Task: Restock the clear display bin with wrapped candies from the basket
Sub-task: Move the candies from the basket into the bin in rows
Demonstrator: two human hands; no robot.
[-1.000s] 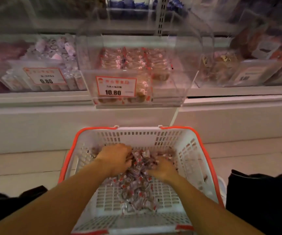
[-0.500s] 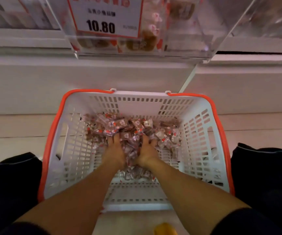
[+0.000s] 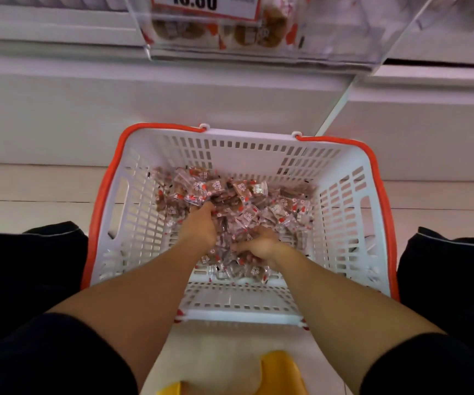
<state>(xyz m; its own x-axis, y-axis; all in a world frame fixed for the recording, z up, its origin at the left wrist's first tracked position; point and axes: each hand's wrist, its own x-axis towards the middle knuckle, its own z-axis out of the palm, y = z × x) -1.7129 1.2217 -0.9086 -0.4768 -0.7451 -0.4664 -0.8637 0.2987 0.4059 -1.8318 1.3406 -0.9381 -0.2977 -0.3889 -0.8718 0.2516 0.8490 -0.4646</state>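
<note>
Hands buried in wrapped candies (image 3: 231, 201) inside the white basket (image 3: 346, 212).

Left hand (image 3: 200, 230) and right hand (image 3: 260, 246) each curl round a clutch of candies near the basket's middle; the pile spreads toward its far wall. Clear display bin (image 3: 329, 38), tagged 10.80, sits on the shelf beyond the basket's far rim.

Yellow stool (image 3: 275, 374) at bottom edge, price tag (image 3: 204, 5) (partly cropped), pale tiled floor (image 3: 30, 189)
</note>
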